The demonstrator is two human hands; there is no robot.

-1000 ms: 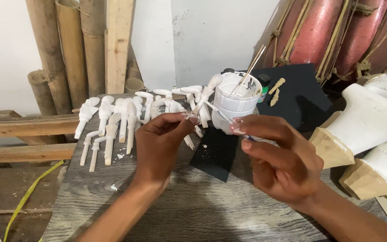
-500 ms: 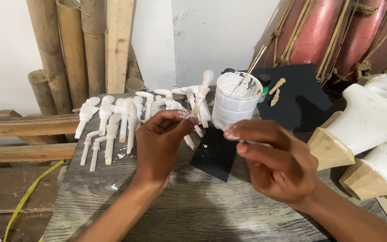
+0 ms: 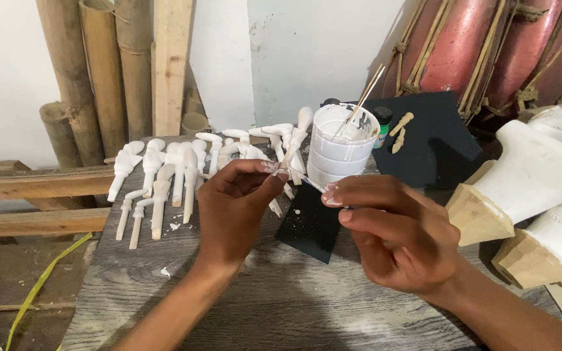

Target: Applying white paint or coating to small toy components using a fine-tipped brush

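My left hand [image 3: 232, 208] pinches a small white-painted wooden piece [image 3: 293, 149] by its lower end and holds it upright over the grey table [image 3: 281, 305]. In my right hand [image 3: 395, 234] is a thin paintbrush [image 3: 308, 182], its tip touching the piece. Just behind both hands stands a white paint tub [image 3: 343, 151] with a stick [image 3: 362, 97] leaning in it. Left of the tub lie several white-painted carved pieces [image 3: 164, 175] in a row.
A black sheet [image 3: 313, 224] lies under the hands, another [image 3: 434, 140] behind with two bare wooden pieces [image 3: 400, 130]. Large white carved blocks [image 3: 535, 182] sit at the right. Bamboo poles [image 3: 92, 78] and planks lean at the back left; red drums [image 3: 482, 45] at the back right.
My right hand has drawn a little lower and closer, sliding the brush along the held piece. My left hand has stayed nearly still.
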